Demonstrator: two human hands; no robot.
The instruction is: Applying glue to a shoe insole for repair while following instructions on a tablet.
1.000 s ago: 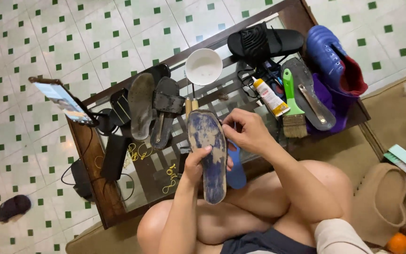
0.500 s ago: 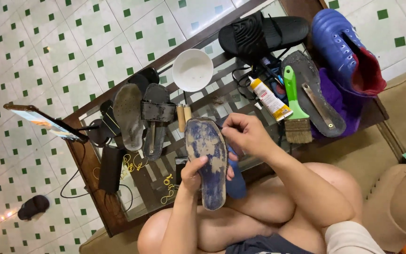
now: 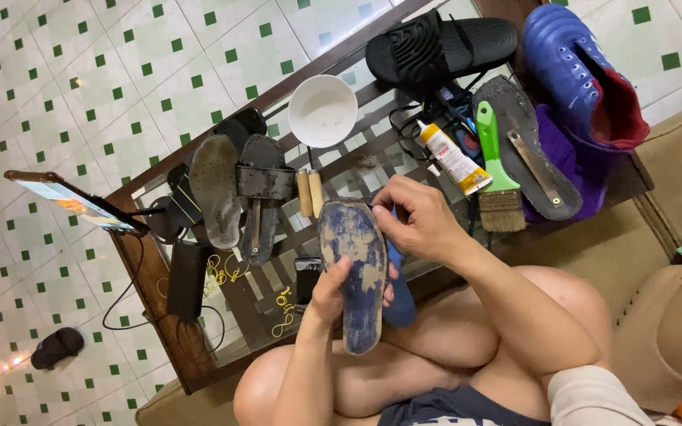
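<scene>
A worn blue shoe sole (image 3: 354, 272), smeared grey and brown, stands tilted above my lap. My left hand (image 3: 333, 290) grips its lower left edge with the thumb across the face. My right hand (image 3: 414, 218) pinches the sole's upper right edge with the fingers curled over it. A blue shoe upper (image 3: 398, 293) shows just behind the sole. A glue tube (image 3: 453, 158) and a green-handled brush (image 3: 496, 173) lie on the glass table (image 3: 151, 276) just beyond my right hand.
On the table: a white bowl (image 3: 323, 110), a black slide sandal (image 3: 436, 46), a blue shoe (image 3: 578, 71), a grey sole (image 3: 526, 146), two worn sandals (image 3: 234, 193), two wooden handles (image 3: 310, 192), a phone on a stand (image 3: 69, 201). A tan bag (image 3: 665, 331) lies at right.
The camera view shifted and closed in slightly. My right hand stays at the sole's top edge and my left hand keeps its grip; the sole has barely moved.
</scene>
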